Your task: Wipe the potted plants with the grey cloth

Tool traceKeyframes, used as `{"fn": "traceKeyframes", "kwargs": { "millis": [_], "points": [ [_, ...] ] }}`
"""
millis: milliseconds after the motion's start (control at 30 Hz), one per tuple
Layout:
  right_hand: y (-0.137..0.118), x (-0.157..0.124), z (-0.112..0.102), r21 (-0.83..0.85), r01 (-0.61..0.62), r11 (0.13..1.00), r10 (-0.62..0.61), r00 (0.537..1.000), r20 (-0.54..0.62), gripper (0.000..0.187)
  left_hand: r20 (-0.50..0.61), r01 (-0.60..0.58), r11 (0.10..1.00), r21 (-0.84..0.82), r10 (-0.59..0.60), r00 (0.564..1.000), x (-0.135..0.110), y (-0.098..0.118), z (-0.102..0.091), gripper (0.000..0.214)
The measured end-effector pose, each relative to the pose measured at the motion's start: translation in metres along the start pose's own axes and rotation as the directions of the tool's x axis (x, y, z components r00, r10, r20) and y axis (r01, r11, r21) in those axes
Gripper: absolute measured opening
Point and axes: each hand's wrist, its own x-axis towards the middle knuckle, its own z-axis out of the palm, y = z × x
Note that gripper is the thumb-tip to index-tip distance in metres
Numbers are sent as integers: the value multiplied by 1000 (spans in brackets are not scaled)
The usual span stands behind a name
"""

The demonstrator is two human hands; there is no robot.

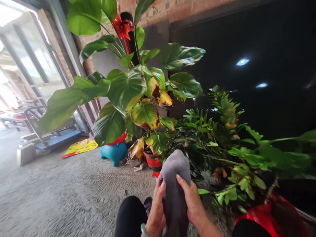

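A grey sock [174,177] covers a raised foot at the bottom centre, its toe pointing up toward the plants. My left hand [156,210] grips the sock's left side, fingers curled on the fabric. My right hand [191,200] holds its right side, thumb pressed on the cloth. A black-clad knee [129,214] sits just left of the hands, and a bracelet shows at my left wrist.
A tall large-leaved plant [128,89] in a red pot [153,161] stands straight ahead, with a red bow on its pole. A bushy plant [222,141] in a red pot [269,217] fills the right. A teal stool [114,153], yellow mat and blue trolley [49,135] lie left on gravel floor.
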Motion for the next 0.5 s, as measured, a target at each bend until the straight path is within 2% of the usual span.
{"fn": "traceKeyframes", "kwargs": {
  "millis": [67,133,267,400,500],
  "points": [
    [4,2,-4,-37,63,997,-65,996,-65,46,0,-51,999,3,51,999,-6,1,5,66],
    [9,4,-9,-77,122,990,-129,987,-93,48,28,-40,998,40,39,999,-13,3,12,68],
    [21,0,-18,-126,248,961,-255,966,-43,49,86,20,994,106,-29,996,-28,3,20,53],
    [33,-5,-25,-167,259,951,-258,966,31,61,98,87,992,87,-95,991,-34,-2,18,43],
    [41,-4,-33,-246,296,923,-303,953,8,72,106,153,981,123,-166,980,-34,-5,16,42]
  ]
}}
